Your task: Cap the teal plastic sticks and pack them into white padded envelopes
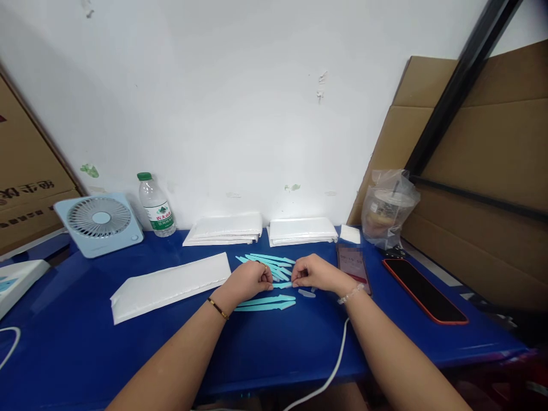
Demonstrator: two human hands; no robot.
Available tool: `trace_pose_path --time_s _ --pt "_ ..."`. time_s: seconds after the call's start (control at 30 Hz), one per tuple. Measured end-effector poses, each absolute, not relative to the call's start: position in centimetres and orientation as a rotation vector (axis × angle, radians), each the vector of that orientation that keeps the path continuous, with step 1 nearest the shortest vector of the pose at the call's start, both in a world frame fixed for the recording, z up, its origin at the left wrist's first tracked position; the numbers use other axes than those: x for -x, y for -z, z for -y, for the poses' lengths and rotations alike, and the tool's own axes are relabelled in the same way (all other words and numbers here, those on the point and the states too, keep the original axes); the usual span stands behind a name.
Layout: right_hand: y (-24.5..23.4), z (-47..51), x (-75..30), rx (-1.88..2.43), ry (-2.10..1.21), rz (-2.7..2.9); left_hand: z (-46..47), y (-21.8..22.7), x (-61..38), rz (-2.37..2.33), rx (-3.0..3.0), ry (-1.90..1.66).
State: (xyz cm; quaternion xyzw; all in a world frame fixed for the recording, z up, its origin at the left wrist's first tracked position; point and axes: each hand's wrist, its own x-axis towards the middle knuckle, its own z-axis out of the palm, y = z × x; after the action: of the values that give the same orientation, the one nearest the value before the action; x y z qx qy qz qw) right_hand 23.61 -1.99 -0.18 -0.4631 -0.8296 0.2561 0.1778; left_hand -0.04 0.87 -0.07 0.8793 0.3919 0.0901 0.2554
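Note:
My left hand (252, 279) and my right hand (314, 272) meet over the blue table (85, 342), fingers curled. Between them they pinch a light blue strip (282, 285), one hand at each end. Several more light blue strips (268, 261) lie in a loose pile just behind the hands. Two light blue strips (268, 303) lie side by side in front of the hands. A small pale piece (306, 293) rests on the table under my right hand. A long white padded envelope (169, 285) lies to the left of my left hand.
Two stacks of white envelopes (226, 228) (302, 230) sit by the wall. A small fan (100, 222) and water bottle (156, 205) stand at back left. Two phones (353, 265) (423, 289), a bagged drink cup (387, 208) and cardboard (483, 200) are on the right. A white cable (331, 365) hangs off the front edge.

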Motion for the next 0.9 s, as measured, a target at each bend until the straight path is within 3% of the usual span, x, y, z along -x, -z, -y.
trace_pose_path --time_s 0.33,0.53,0.9 --pt "-1.1 2.7 -23.8 1.320 -0.646 2.294 -0.2 -0.8 0.0 -1.064 -2.398 -0.411" --pt "-2.0 3.2 -24.9 1.381 -0.802 2.499 -0.1 -1.8 1.2 -0.949 -2.322 -0.072" --pt "-1.6 2.9 -24.5 1.438 -0.865 2.422 0.0 -1.7 0.9 -1.035 -2.375 -0.086"
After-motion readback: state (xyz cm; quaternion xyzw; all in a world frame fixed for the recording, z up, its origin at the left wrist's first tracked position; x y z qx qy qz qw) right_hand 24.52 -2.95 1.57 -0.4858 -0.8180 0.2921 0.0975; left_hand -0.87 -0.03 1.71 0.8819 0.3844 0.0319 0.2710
